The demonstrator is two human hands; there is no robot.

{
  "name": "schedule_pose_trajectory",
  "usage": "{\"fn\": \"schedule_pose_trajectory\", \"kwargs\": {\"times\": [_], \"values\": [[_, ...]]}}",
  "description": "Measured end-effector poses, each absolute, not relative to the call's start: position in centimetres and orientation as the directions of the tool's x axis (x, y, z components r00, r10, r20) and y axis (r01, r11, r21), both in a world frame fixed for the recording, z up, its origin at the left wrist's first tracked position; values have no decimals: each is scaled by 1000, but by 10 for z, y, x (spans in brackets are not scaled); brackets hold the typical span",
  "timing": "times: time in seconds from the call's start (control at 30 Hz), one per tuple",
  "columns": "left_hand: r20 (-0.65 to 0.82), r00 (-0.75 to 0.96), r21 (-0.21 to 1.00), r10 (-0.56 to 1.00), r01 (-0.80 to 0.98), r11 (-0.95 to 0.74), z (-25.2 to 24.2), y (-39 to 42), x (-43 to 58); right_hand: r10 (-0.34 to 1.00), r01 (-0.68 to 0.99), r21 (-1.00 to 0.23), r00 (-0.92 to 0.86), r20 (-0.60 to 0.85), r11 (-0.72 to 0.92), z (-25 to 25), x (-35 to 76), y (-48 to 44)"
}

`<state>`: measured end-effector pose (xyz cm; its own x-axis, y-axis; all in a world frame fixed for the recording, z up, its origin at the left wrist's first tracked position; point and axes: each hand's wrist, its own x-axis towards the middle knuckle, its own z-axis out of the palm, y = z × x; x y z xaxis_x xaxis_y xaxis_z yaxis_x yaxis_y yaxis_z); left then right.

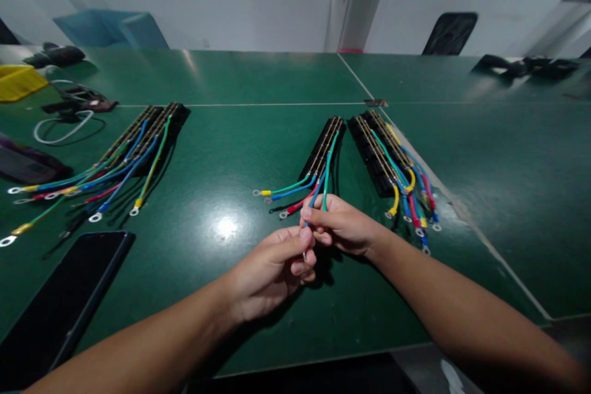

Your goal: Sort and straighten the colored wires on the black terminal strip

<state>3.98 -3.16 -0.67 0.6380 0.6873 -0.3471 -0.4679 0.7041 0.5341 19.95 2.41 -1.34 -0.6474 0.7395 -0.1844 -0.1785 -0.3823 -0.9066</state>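
A black terminal strip (325, 146) lies in the middle of the green table (221, 80), with green, blue, red and yellow-tipped wires fanning out toward me. My right hand (339, 225) pinches a blue wire and a green wire (325, 181) from that strip between thumb and fingers. Just below it, my left hand (272, 268) is curled closed, its thumb and forefinger pinching the lower end of those wires, where a small metal tip shows. The two hands touch at the fingertips.
A second wired terminal strip (376, 151) lies just to the right. More wired strips (148, 132) lie at the left. A dark phone-like slab (60, 301) sits near left. Yellow bin (18, 81), white cable (64, 129) and dark gear (526, 66) are at the far edges.
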Motion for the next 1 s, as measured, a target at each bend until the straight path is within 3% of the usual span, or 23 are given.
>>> {"fn": "schedule_pose_trajectory", "kwargs": {"times": [1.0], "values": [[-285,656,661,699,-394,639,-11,-33,39,714,-157,-926,-684,-149,-344,-14,200,24]]}}
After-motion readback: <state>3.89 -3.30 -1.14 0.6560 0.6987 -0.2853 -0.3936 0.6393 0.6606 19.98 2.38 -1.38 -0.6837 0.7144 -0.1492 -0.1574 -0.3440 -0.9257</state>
